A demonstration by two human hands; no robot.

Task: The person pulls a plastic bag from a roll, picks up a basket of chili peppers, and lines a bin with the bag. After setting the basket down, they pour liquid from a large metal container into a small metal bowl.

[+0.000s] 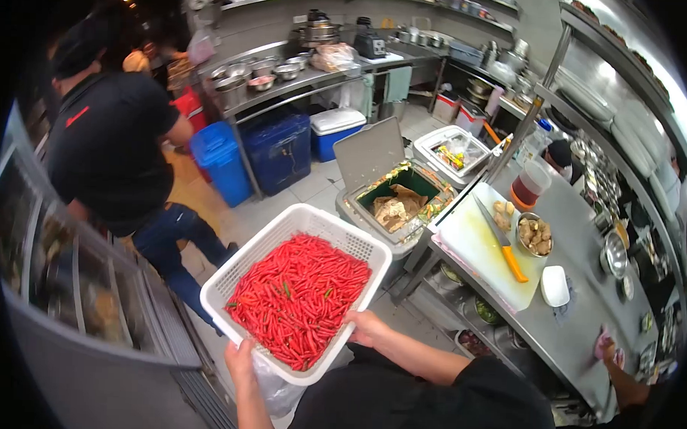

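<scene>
Both hands' grip holds basket (282,235) of chillies (299,296); open bin (393,201), cutting board (474,253) beyond.

White slotted basket (282,242) — heaped red chillies (299,296).

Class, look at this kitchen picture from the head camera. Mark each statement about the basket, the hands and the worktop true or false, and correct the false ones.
1. The white basket holds red chillies. True.
2. Only one hand holds the basket. False: the left hand and the right hand both have a grip on its near rim.
3. A knife with an orange handle lies on the cutting board. True.
4. The bin beside the counter has its lid shut. False: the lid is up and scraps show inside.
5. A person in a black shirt stands to the left. True.
6. The metal bowl next to the board is empty. False: it holds pale brown pieces.
</scene>
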